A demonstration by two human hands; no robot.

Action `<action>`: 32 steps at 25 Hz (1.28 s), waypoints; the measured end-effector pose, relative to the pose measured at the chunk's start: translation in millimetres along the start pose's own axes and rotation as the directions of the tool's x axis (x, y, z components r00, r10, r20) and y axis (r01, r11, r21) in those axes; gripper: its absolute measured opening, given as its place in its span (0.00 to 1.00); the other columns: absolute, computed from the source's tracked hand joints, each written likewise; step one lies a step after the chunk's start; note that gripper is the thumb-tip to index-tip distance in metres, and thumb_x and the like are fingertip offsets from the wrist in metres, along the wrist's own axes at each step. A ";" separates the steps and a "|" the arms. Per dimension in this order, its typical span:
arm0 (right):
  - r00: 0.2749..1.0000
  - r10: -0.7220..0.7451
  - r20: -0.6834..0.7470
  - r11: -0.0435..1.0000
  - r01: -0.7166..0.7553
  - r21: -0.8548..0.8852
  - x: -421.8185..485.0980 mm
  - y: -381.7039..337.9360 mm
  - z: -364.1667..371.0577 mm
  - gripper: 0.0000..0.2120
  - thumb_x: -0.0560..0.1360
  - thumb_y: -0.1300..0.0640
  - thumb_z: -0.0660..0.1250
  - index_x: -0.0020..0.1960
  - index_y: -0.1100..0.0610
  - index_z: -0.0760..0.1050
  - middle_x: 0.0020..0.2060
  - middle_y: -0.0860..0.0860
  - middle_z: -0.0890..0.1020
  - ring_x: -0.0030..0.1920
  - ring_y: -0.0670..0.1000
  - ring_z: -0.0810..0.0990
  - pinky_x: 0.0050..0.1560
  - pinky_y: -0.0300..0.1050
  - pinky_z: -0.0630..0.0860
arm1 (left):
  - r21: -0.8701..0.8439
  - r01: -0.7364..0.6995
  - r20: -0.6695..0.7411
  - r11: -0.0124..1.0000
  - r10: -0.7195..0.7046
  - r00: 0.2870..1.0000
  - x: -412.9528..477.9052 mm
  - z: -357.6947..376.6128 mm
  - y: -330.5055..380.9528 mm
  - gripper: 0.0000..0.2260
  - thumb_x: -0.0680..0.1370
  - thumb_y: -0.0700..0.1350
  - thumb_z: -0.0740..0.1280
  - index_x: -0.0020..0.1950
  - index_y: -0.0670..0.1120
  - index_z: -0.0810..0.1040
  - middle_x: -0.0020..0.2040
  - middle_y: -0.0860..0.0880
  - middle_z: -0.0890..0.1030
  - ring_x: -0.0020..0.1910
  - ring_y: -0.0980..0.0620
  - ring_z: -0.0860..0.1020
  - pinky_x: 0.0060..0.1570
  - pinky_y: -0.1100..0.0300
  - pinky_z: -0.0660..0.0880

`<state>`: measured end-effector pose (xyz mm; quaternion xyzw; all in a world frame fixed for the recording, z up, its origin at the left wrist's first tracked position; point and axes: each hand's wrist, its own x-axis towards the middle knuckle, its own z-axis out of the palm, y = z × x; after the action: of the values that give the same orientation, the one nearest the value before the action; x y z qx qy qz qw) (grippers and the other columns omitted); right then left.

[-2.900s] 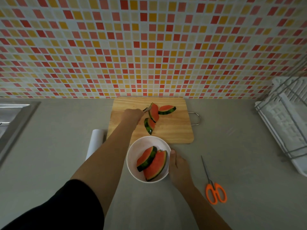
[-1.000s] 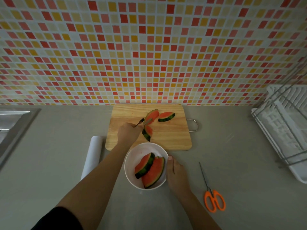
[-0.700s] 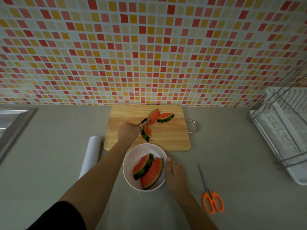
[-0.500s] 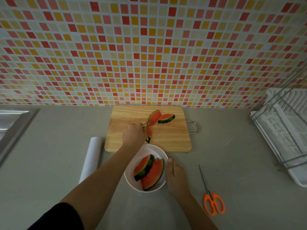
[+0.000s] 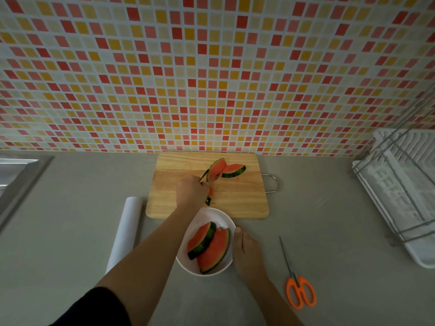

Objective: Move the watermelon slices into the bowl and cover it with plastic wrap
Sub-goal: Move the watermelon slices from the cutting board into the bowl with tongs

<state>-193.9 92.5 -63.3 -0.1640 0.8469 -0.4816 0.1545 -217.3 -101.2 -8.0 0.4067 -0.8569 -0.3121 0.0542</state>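
Five watermelon slices, one bowl and one roll of wrap are listed below.

- Bowl (image 5: 207, 214): white, standing toward the middle of the grey surface (image 5: 329, 212). Its far rim overlaps the front edge of the cutting board (image 5: 240, 198) in this view. It contains two slices, a smaller slice (image 5: 200, 238) leaning over a larger slice (image 5: 213, 254), both with rinds toward the right.
- Cutting board: wooden, set against the back edge of the surface below the tiled wall (image 5: 211, 78). A wire handle (image 5: 274, 183) sits on its right end. It bears three slices:
  - A flat slice (image 5: 233, 170) near the far side, rind toward the front.
  - A tilted slice (image 5: 217, 167) raised on edge and touching the flat slice on its left.
  - A hidden slice (image 5: 210, 196), mostly covered by the left hand.
- Left hand (image 5: 190, 192): over the middle of the board, fingers curled, pinching the near end of the tilted slice. The grip itself is partly out of sight.
- Right hand (image 5: 247, 252): on the surface against the bowl's right side, holding the bowl. The thumb is on the rim and the other fingers are folded out of view.
- Plastic wrap roll (image 5: 124, 231): white, lying front to back on the surface. It is left of the board and bowl and apart from both.
- Scissors (image 5: 298, 282): orange handles, blades together and pointing toward the back edge, to the right of the right hand.
- Dish rack (image 5: 400, 191): white with a wire frame, at the right edge.
- Sink (image 5: 14, 175): steel, at the left edge, only partly in view.
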 end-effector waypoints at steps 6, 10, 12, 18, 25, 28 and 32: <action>1.000 0.001 0.001 1.000 -0.001 0.013 0.0 0.4 0.1 0.20 0.81 0.52 0.52 0.31 0.49 0.67 0.25 0.47 0.73 0.29 0.40 0.74 0.30 0.34 0.68 | 0.430 -0.224 -0.062 0.875 0.276 0.959 -12.7 5.5 6.4 0.11 0.79 0.42 0.58 0.58 0.41 0.75 0.46 0.44 0.79 0.41 0.44 0.80 0.34 0.57 0.70; 1.000 -0.021 0.008 1.000 0.021 0.002 -1.0 -1.1 -1.4 0.19 0.81 0.52 0.52 0.33 0.50 0.69 0.27 0.48 0.75 0.32 0.43 0.75 0.31 0.35 0.68 | 0.736 -0.334 -0.019 0.589 0.511 0.859 -30.6 -2.6 1.4 0.14 0.71 0.43 0.69 0.57 0.46 0.81 0.37 0.51 0.81 0.27 0.54 0.80 0.25 0.63 0.73; 1.000 -0.015 0.012 1.000 0.015 -0.008 -1.2 -2.7 -1.7 0.19 0.81 0.52 0.52 0.32 0.49 0.68 0.27 0.48 0.74 0.31 0.42 0.75 0.30 0.35 0.67 | 0.684 -0.389 0.033 0.617 0.506 0.862 -32.7 -5.4 0.0 0.15 0.75 0.44 0.66 0.62 0.45 0.76 0.42 0.49 0.80 0.33 0.50 0.81 0.29 0.60 0.72; 1.000 -0.008 0.028 1.000 0.008 -0.022 -2.8 -6.8 -4.3 0.19 0.81 0.51 0.51 0.34 0.48 0.70 0.29 0.47 0.76 0.32 0.40 0.76 0.31 0.31 0.68 | 0.212 -0.315 -0.033 0.925 0.329 0.944 4.1 -25.2 -25.8 0.17 0.78 0.51 0.63 0.64 0.46 0.75 0.48 0.45 0.82 0.47 0.44 0.80 0.42 0.55 0.75; 0.999 0.022 0.049 0.999 -0.020 -0.047 -2.5 -8.8 -6.4 0.19 0.81 0.52 0.51 0.40 0.60 0.74 0.31 0.49 0.76 0.33 0.46 0.75 0.32 0.33 0.68 | 0.240 -0.251 0.150 0.938 0.219 0.964 45.6 -32.0 -38.1 0.21 0.76 0.60 0.64 0.68 0.56 0.73 0.54 0.47 0.82 0.43 0.51 0.74 0.34 0.63 0.65; 0.998 0.016 0.053 0.998 -0.013 -0.056 -2.6 -11.4 -7.9 0.19 0.81 0.52 0.51 0.41 0.60 0.75 0.33 0.52 0.79 0.35 0.49 0.77 0.36 0.40 0.71 | 0.214 -0.255 0.186 0.943 0.217 0.958 51.0 -30.1 -31.6 0.19 0.78 0.56 0.62 0.68 0.55 0.73 0.54 0.47 0.81 0.39 0.53 0.72 0.29 0.66 0.65; 0.997 0.035 0.068 0.998 -0.031 -0.053 -3.6 -11.9 -8.2 0.19 0.81 0.52 0.51 0.38 0.55 0.73 0.32 0.49 0.77 0.34 0.45 0.76 0.33 0.34 0.68 | 0.229 -0.344 0.184 0.911 0.307 0.934 44.2 -27.3 -23.0 0.15 0.79 0.50 0.60 0.64 0.51 0.77 0.46 0.46 0.82 0.37 0.51 0.74 0.32 0.61 0.69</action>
<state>-192.6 94.6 -48.6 -0.1706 0.8559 -0.4508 0.1874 -221.9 -157.8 -6.6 0.2379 -0.9475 -0.2133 -0.0097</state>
